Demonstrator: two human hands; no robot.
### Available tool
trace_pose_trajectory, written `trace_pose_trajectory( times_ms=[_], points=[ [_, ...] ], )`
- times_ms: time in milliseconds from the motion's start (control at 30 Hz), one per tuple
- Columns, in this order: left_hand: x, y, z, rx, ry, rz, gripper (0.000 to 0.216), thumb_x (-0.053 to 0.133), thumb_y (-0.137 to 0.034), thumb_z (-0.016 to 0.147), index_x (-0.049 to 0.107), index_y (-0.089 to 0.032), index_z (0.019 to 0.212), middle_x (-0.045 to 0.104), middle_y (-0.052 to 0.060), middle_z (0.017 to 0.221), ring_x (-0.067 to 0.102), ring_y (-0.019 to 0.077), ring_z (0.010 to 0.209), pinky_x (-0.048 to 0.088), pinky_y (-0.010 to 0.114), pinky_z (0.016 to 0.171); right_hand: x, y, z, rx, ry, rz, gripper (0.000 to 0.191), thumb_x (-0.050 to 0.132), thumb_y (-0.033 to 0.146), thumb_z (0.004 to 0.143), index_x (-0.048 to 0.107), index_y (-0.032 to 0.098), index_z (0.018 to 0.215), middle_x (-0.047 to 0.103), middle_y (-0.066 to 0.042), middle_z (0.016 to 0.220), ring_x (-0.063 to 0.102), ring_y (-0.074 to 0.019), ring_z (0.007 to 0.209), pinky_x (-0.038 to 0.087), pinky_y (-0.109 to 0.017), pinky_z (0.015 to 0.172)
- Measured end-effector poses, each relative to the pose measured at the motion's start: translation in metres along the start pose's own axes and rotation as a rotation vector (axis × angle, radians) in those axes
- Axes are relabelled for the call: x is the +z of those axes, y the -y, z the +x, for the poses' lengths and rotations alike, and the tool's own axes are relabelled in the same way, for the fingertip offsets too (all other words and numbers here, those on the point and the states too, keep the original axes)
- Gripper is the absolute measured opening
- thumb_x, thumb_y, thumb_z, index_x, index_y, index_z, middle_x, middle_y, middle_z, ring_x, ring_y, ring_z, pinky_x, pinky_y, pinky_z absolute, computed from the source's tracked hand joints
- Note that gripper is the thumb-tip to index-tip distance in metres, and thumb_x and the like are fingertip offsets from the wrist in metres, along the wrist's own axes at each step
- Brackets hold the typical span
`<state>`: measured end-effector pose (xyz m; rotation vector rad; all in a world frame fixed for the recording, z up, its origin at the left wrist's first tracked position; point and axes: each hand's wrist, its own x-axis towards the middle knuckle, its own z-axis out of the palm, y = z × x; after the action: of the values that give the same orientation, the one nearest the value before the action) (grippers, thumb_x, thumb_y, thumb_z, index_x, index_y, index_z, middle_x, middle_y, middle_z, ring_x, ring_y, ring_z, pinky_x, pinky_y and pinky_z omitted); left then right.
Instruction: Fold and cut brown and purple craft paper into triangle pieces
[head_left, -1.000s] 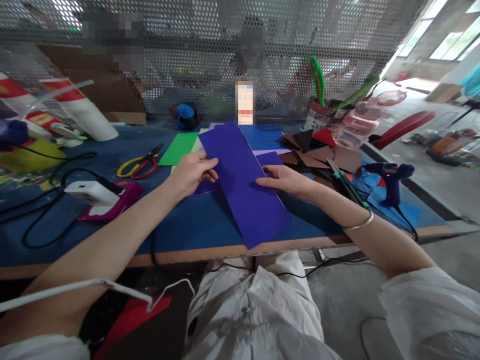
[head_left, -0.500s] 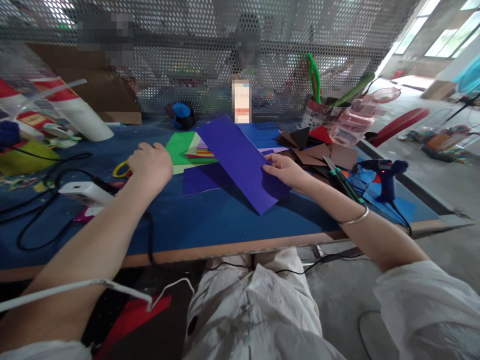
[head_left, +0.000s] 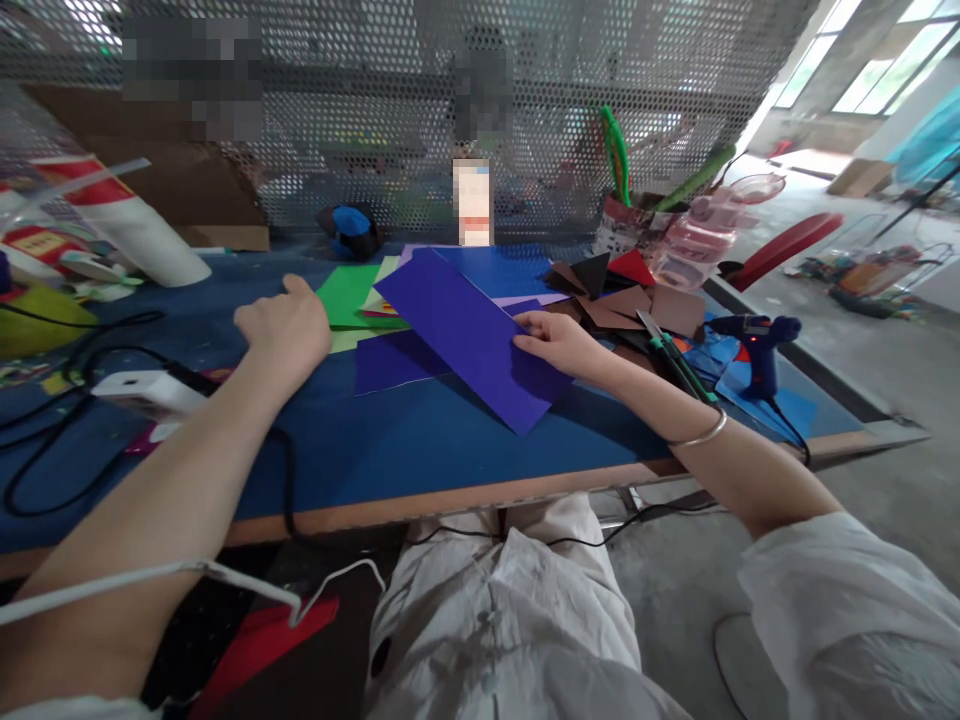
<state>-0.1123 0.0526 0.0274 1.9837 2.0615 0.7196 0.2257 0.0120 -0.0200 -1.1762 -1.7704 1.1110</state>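
My right hand (head_left: 555,343) pinches a sheet of purple paper (head_left: 465,335) by its right edge, thumb on top. The sheet slants over another purple piece (head_left: 397,362) and part of a stack of coloured paper. My left hand (head_left: 289,318) is over the table left of the green paper (head_left: 349,295), its fingers curled downward. The hand itself hides whatever those fingers may hold.
A utility knife (head_left: 679,365) lies by brown paper pieces (head_left: 626,308) on the right, near a blue glue gun (head_left: 763,350). A pink bottle (head_left: 694,240) stands behind. At left are a white power strip (head_left: 146,392), black cables and a white roll (head_left: 161,235).
The yellow loop beside my left hand has gone out of sight, and the left fingers are more bunched. The purple sheet's far end has dropped lower, still in my right hand.
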Motion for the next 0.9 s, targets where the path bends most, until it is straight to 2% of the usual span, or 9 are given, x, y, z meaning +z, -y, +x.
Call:
trace_pose_trajectory(
  times_ms=[133, 267, 333, 433, 500, 600, 733, 800, 900],
  points=[
    [-0.01, -0.035, -0.025, -0.119, -0.223, 0.314, 0.053, 0.033, -0.022, 0.102, 0.034, -0.001, 0.151, 0.059, 0.033, 0.142, 0.059, 0.0507, 0.133, 0.042, 0.068, 0.105, -0.002, -0.007, 0.002, -0.053, -0.021, -0.162, 0.036, 0.074, 0.032, 0.084, 0.07, 0.02, 0.118, 0.068, 0.0, 0.079, 0.063, -0.0182, 0.078, 0.051, -0.032, 0.077],
    [-0.007, -0.056, -0.045, 0.035, -0.354, 0.258, 0.036, 0.036, -0.023, 0.104, 0.048, -0.01, 0.135, 0.066, 0.022, 0.135, 0.068, 0.0407, 0.121, 0.051, 0.051, 0.099, -0.002, -0.009, 0.003, -0.048, -0.01, -0.097, 0.056, 0.064, 0.022, 0.085, 0.054, 0.025, 0.14, 0.066, 0.003, 0.084, 0.059, -0.0148, 0.069, 0.049, -0.029, 0.07],
    [0.002, -0.057, -0.053, 0.163, -0.398, 0.183, 0.027, 0.043, -0.022, 0.102, 0.052, -0.014, 0.126, 0.067, 0.017, 0.129, 0.069, 0.0332, 0.117, 0.05, 0.037, 0.088, 0.001, -0.006, 0.002, -0.075, -0.024, -0.08, 0.05, 0.058, 0.015, 0.082, 0.06, 0.025, 0.131, 0.07, 0.001, 0.093, 0.061, -0.0148, 0.075, 0.052, -0.03, 0.075],
    [0.024, -0.058, -0.068, 0.365, -0.344, 0.074, 0.015, 0.048, -0.022, 0.098, 0.057, -0.019, 0.11, 0.07, 0.014, 0.118, 0.07, 0.027, 0.101, 0.042, 0.032, 0.072, 0.007, 0.005, -0.002, -0.104, -0.011, -0.087, 0.03, 0.053, 0.015, 0.084, 0.073, 0.021, 0.106, 0.076, -0.003, 0.109, 0.067, -0.018, 0.099, 0.052, -0.035, 0.099],
    [0.039, -0.062, -0.078, 0.486, -0.242, 0.031, 0.013, 0.051, -0.026, 0.097, 0.061, -0.021, 0.102, 0.071, 0.013, 0.109, 0.067, 0.0244, 0.085, 0.038, 0.034, 0.067, 0.014, 0.013, -0.006, -0.108, 0.039, -0.017, 0.026, 0.056, 0.025, 0.091, 0.076, 0.021, 0.107, 0.077, -0.004, 0.121, 0.066, -0.0208, 0.116, 0.047, -0.038, 0.111],
    [0.053, -0.071, -0.09, 0.651, -0.082, -0.008, 0.011, 0.058, -0.031, 0.092, 0.065, -0.024, 0.09, 0.069, 0.009, 0.09, 0.061, 0.021, 0.07, 0.036, 0.034, 0.062, 0.022, 0.022, -0.012, -0.157, 0.154, 0.124, 0.033, 0.067, 0.046, 0.094, 0.077, 0.022, 0.114, 0.075, -0.005, 0.129, 0.063, -0.023, 0.129, 0.043, -0.038, 0.119],
    [0.059, -0.077, -0.094, 0.931, 0.161, -0.05, 0.018, 0.055, -0.029, 0.095, 0.069, -0.026, 0.084, 0.066, 0.008, 0.078, 0.067, 0.0226, 0.076, 0.042, 0.033, 0.065, 0.03, 0.023, -0.014, -0.229, 0.233, 0.225, 0.046, 0.078, 0.063, 0.084, 0.078, 0.022, 0.105, 0.076, -0.006, 0.119, 0.065, -0.0254, 0.125, 0.045, -0.039, 0.118],
    [0.06, -0.077, -0.094, 1.03, 0.162, -0.039, 0.022, 0.051, -0.026, 0.098, 0.07, -0.026, 0.087, 0.067, 0.007, 0.078, 0.069, 0.0221, 0.077, 0.044, 0.032, 0.065, 0.032, 0.021, -0.013, -0.238, 0.224, 0.239, 0.052, 0.081, 0.068, 0.079, 0.078, 0.022, 0.103, 0.076, -0.006, 0.114, 0.065, -0.0261, 0.123, 0.046, -0.04, 0.116],
    [0.063, -0.073, -0.093, 1.218, 0.002, -0.058, 0.018, 0.05, -0.025, 0.101, 0.067, -0.024, 0.096, 0.072, 0.006, 0.086, 0.072, 0.0209, 0.08, 0.048, 0.031, 0.064, 0.033, 0.019, -0.011, -0.248, 0.169, 0.263, 0.053, 0.082, 0.07, 0.076, 0.075, 0.021, 0.095, 0.075, -0.006, 0.107, 0.065, -0.0251, 0.116, 0.048, -0.039, 0.111]
  ],
)
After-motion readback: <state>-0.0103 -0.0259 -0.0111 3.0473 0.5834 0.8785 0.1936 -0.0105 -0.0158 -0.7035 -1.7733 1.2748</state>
